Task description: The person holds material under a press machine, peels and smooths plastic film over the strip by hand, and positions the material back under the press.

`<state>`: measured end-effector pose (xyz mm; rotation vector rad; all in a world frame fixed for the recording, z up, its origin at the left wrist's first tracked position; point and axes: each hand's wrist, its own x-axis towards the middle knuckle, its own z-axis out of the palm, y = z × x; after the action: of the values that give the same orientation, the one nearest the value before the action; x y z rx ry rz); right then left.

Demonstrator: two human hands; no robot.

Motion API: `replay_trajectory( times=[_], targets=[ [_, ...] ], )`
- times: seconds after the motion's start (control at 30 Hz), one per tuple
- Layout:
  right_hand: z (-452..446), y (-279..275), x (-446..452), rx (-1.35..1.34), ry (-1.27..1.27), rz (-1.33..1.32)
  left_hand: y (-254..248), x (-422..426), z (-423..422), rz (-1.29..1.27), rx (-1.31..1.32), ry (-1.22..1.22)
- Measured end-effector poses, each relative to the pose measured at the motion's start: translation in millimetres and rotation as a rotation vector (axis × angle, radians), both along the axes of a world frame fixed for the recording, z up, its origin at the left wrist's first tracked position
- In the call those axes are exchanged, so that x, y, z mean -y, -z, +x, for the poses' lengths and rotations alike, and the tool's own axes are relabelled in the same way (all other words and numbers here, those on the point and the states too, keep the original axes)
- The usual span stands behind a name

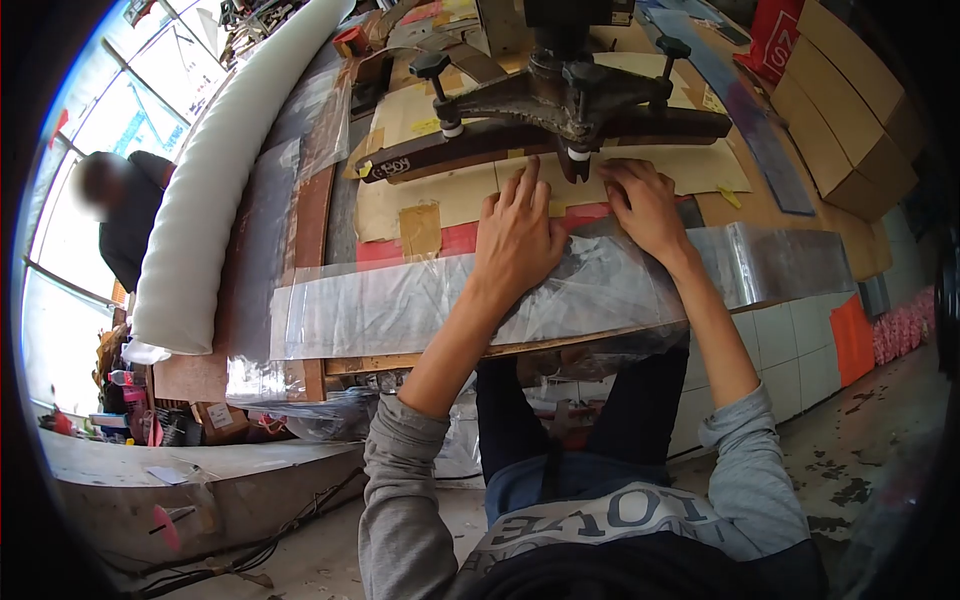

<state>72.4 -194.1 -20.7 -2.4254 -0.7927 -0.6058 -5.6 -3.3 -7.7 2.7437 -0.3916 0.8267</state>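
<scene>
My left hand lies palm down on a clear plastic sheet and tan card, its fingers stretched forward to the dark metal bar of a press. My right hand rests at the right, fingers apart and slightly bent, tips on the card by the bar. Neither hand visibly grips anything. Above the hands, the press head has black knobs and a white-tipped post between my hands. Red material shows beneath the card, and a brown tape patch sits on its left.
A long white foam roll lies along the table's left side. Cardboard boxes stand at the right, beside a red bag. A blue-edged clear strip lies on the table's right. Another person is at the far left.
</scene>
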Motion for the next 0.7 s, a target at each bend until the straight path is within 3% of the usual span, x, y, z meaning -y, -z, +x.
replay_trajectory(
  times=[0.7],
  targets=[
    [4.5,-1.1,-0.4,-0.015,-0.048,0.122,-4.2,2.2,-1.4,-0.009,-0.056,-0.07]
  ],
)
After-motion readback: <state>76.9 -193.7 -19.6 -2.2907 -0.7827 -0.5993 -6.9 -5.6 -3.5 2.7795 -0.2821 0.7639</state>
